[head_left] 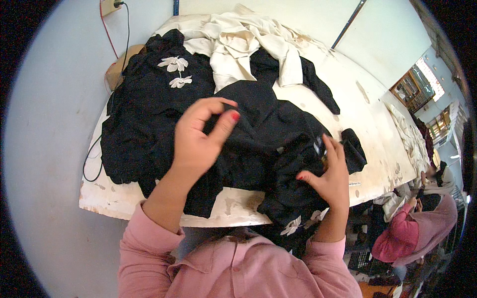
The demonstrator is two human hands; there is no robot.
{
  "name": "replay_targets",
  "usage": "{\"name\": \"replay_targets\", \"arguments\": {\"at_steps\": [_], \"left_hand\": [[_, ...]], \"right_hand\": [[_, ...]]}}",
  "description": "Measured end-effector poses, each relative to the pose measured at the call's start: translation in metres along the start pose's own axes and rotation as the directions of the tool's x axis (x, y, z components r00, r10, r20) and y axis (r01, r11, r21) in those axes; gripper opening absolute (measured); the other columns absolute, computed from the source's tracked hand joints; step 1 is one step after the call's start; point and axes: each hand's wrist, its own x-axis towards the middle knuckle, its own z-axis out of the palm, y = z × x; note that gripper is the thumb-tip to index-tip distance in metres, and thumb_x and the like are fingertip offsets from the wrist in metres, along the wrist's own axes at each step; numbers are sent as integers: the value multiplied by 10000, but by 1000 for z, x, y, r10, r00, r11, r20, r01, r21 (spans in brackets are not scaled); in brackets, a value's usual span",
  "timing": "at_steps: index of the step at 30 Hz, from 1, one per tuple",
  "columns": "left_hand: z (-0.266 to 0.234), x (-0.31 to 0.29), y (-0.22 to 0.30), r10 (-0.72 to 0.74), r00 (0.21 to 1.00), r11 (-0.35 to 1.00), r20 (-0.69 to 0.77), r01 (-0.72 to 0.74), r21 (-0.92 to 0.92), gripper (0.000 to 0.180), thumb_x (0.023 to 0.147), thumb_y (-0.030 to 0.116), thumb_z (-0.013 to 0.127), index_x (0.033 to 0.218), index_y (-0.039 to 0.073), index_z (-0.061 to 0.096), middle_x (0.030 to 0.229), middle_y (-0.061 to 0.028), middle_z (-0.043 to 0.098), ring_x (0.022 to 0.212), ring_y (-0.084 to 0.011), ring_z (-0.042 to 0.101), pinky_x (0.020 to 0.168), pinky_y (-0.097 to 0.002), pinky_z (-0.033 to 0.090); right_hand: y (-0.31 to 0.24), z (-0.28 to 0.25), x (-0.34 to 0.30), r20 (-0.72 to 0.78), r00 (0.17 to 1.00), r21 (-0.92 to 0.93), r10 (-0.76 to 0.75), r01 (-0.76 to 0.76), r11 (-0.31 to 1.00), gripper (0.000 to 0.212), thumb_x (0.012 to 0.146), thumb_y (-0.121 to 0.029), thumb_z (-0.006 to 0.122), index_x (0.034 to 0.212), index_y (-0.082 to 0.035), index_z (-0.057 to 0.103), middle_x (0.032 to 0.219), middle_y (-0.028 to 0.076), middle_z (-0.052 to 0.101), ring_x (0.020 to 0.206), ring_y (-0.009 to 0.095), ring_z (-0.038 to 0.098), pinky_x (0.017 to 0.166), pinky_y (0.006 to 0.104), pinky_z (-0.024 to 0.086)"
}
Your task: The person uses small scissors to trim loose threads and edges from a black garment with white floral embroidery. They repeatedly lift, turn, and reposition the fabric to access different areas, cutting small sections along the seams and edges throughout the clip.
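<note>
A black garment [258, 134] with white embroidered flowers lies spread over a worn white table [233, 206] and hangs off the near edge. My left hand [198, 136] hovers above its middle, thumb and fingers curled toward each other, with nothing visible between them. My right hand [328, 174] grips a bunched fold of the black cloth near the table's right edge, together with a small metal tool [319, 148] that shows between the fingers. My sleeves are pink.
More black cloth [149, 94] with white flowers [175, 64] lies at the back left, and a cream garment [243, 44] is heaped behind. A cable [92, 159] hangs down the left side. Seated people in pink [412, 228] work at lower right.
</note>
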Motion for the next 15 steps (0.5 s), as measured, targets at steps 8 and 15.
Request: {"name": "replay_targets", "arguments": {"at_steps": [8,15], "left_hand": [[20,-24,-8,-55,957,955,286,-34,295,920,654,317,843,1335,2,311,1220,-266,519,1078,-327,559,953,-410,417],[107,-47,34,-220,797,936,562,335,-110,485,779,78,591,1236,-22,467,1064,-262,617,1030,-334,614,880,-363,467]], "right_hand": [[36,17,-58,-109,991,383,74,-27,923,258,733,-70,720,971,-41,626,879,128,628,820,268,616,754,332,478],[5,-6,-65,-305,952,665,5,209,717,690,600,-297,868,1140,-15,546,1252,138,474,1145,252,479,987,357,363]]}}
